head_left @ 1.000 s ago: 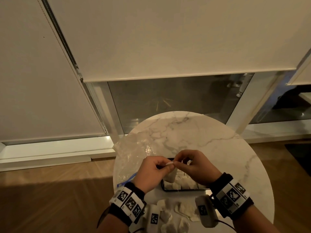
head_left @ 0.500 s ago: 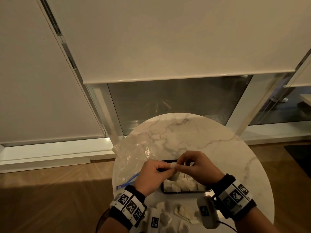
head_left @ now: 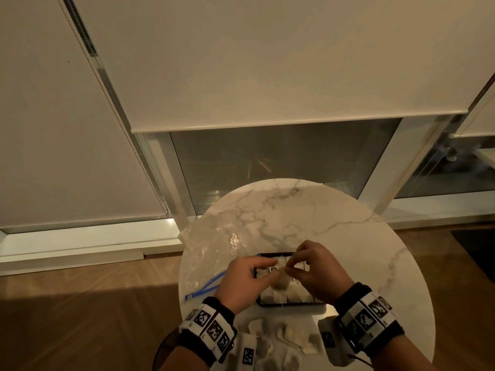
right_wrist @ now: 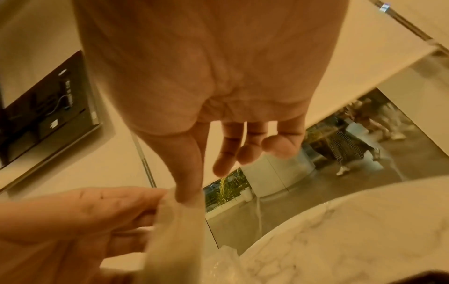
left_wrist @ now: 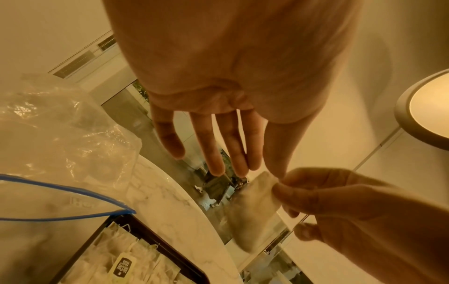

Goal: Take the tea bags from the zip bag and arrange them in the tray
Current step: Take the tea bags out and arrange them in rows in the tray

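- A pale, soft paper tea bag [left_wrist: 252, 209] is hanging in the air over the black rectangular tray [head_left: 290, 304], held at its top edge from both sides.
- The left hand [head_left: 242, 281] is pinching that edge between thumb and forefinger, its other fingers [left_wrist: 218, 142] reaching out straight; the right hand [head_left: 317, 270] is pinching the same edge, its remaining fingers loosely curled.
- Both hands are pulling on thin paper, so it is probably at risk of tearing and spilling leaves.
- The tray is already holding rows of white tea bags [head_left: 288, 294], one labelled tag [left_wrist: 120, 266] lying on top; lowering this bag carelessly is likely to snag a string and upset the rows.
- Loose tea bags [head_left: 288, 338] are lying on the round marble table [head_left: 308, 210] by the wrists, where a sleeve could sweep them off.
- The clear, blue-zipped plastic bag [head_left: 211, 253] is lying crumpled left of the tray, overhanging the table edge.
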Demonstrator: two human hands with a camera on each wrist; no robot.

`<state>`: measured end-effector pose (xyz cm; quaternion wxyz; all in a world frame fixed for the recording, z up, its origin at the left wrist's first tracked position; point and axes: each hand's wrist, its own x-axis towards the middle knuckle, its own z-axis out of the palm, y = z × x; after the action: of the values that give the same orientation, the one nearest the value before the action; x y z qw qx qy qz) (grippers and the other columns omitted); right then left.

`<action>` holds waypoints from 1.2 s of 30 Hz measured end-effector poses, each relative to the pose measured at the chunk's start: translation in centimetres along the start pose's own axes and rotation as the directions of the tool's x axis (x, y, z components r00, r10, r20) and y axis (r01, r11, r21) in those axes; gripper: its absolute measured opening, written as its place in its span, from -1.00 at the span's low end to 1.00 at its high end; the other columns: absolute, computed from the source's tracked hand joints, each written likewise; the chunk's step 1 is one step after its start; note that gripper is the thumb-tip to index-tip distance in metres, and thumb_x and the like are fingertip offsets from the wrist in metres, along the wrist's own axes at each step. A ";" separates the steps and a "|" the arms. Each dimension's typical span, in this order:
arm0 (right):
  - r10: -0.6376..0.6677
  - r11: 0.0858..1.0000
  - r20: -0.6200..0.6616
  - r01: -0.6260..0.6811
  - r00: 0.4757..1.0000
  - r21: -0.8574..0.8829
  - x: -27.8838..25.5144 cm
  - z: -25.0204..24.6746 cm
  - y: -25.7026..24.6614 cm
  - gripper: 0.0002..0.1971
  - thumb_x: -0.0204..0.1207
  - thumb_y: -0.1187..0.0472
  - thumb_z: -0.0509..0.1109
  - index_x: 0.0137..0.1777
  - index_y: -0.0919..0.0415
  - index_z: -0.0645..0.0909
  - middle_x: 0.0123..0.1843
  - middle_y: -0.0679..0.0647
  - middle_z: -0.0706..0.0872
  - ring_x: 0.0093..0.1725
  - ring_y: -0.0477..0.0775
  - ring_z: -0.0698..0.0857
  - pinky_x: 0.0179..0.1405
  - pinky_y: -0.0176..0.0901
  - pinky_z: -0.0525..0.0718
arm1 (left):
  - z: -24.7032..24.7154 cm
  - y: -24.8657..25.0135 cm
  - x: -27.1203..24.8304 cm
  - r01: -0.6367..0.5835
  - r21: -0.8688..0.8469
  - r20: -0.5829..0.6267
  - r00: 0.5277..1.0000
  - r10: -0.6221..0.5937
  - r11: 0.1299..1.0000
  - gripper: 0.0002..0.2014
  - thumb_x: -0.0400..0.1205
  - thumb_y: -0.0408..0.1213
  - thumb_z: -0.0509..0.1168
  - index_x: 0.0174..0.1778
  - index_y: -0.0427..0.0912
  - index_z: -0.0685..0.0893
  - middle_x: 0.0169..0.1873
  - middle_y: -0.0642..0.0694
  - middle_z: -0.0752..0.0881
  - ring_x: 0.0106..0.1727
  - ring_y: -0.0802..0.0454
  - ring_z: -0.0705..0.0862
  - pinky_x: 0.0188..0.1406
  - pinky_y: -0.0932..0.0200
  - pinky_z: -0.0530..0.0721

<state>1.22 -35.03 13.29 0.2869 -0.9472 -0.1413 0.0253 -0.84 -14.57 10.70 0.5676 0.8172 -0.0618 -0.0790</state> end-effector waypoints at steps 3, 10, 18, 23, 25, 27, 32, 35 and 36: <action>-0.049 0.999 0.027 0.049 0.998 0.017 0.1 -0.2 -0.4 -0.97 0.45 0.01 0.55 -0.17 -0.11 0.80 -0.13 -0.22 0.58 -0.11 -0.25 0.51 -0.09 -0.32 0.52 | 0.5 -0.1 -0.1 -0.002 -0.043 0.083 0.996 0.005 0.999 -0.82 0.60 -0.14 0.48 0.10 0.05 0.87 -0.03 0.15 0.86 0.06 0.19 0.81 0.19 0.04 0.75; -0.019 0.991 -0.035 0.024 0.999 0.133 0.0 -0.6 -1.2 -0.97 0.45 0.08 0.56 -0.19 -0.08 0.79 -0.15 -0.19 0.62 -0.18 -0.17 0.58 -0.20 -0.31 0.55 | 0.5 -0.4 -0.1 -0.017 0.001 0.072 0.997 0.017 1.000 -0.88 0.61 -0.08 0.45 -0.07 0.08 0.90 -0.22 0.11 0.87 -0.12 0.05 0.83 0.05 -0.12 0.76; -0.046 0.974 0.027 0.038 0.999 0.222 0.0 -0.6 -2.2 -0.93 0.41 -0.06 0.55 -0.22 -0.12 0.79 -0.15 -0.16 0.63 -0.18 -0.16 0.57 -0.23 -0.35 0.55 | 0.4 0.3 -0.2 -0.082 -0.069 0.039 0.996 0.085 0.994 -0.90 0.60 -0.22 0.47 -0.09 0.03 0.90 -0.24 0.06 0.86 -0.11 0.08 0.82 0.01 0.02 0.79; -0.048 0.966 -0.096 0.070 0.994 0.248 0.2 0.0 -1.4 -0.90 0.44 0.18 0.58 -0.23 -0.07 0.77 -0.17 -0.19 0.59 -0.21 -0.17 0.57 -0.24 -0.40 0.53 | 0.5 -0.7 0.0 -0.037 -0.023 0.029 0.999 0.038 0.999 -0.82 0.59 -0.04 0.47 -0.29 0.05 0.88 -0.43 -0.03 0.79 -0.36 -0.13 0.72 -0.23 -0.13 0.69; -0.054 0.959 -0.107 0.081 0.993 0.272 0.3 0.1 -1.4 -0.88 0.45 0.20 0.56 -0.22 -0.07 0.75 -0.17 -0.17 0.61 -0.21 -0.17 0.58 -0.23 -0.40 0.55 | 0.5 -1.2 0.1 -0.040 -0.045 0.028 0.999 0.042 0.998 -0.81 0.58 0.03 0.47 -0.23 0.04 0.89 -0.37 -0.12 0.81 -0.30 -0.30 0.71 -0.20 -0.20 0.68; -0.048 0.954 -0.062 0.064 0.997 0.293 0.2 0.1 -1.4 -0.92 0.49 0.15 0.53 -0.19 -0.07 0.74 -0.16 -0.15 0.66 -0.20 -0.16 0.60 -0.22 -0.38 0.58 | 0.6 -1.3 0.2 -0.037 -0.062 0.016 0.999 0.038 0.997 -0.79 0.57 0.02 0.48 -0.19 -0.04 0.89 -0.32 -0.22 0.82 -0.26 -0.29 0.74 -0.16 -0.18 0.71; -0.022 0.942 -0.056 0.039 0.998 0.334 0.5 0.2 -0.6 -0.90 0.46 0.17 0.56 -0.25 -0.02 0.75 -0.19 -0.12 0.70 -0.20 -0.12 0.63 -0.19 -0.33 0.60 | 0.8 -1.3 0.2 -0.047 -0.115 0.027 0.998 0.051 0.992 -0.71 0.60 -0.13 0.49 -0.28 -0.30 0.83 -0.49 -0.17 0.66 -0.42 0.15 0.55 -0.35 0.21 0.53; 0.006 0.931 -0.075 0.022 0.997 0.365 0.7 0.6 -0.4 -0.90 0.48 0.20 0.54 -0.23 -0.02 0.74 -0.19 -0.12 0.71 -0.19 -0.12 0.63 -0.20 -0.37 0.58 | 0.8 -1.0 0.5 -0.052 -0.118 0.031 0.998 0.056 0.992 -0.76 0.61 -0.20 0.49 -0.38 -0.15 0.82 -0.53 0.07 0.60 -0.44 0.23 0.53 -0.35 0.28 0.51; 0.023 0.920 -0.049 -0.002 0.999 0.392 0.8 0.7 -0.3 -0.93 0.49 0.17 0.53 -0.19 -0.02 0.74 -0.19 -0.12 0.72 -0.19 -0.13 0.64 -0.22 -0.39 0.57 | 0.8 -1.1 0.7 -0.075 -0.109 0.015 0.997 0.077 0.991 -0.78 0.60 -0.20 0.50 -0.36 -0.13 0.83 -0.49 0.06 0.64 -0.40 0.21 0.58 -0.32 0.24 0.56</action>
<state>1.76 -34.15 12.89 0.4740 -0.8719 -0.1198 0.0299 -0.35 -15.09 9.40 0.6131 0.7814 -0.0939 -0.0687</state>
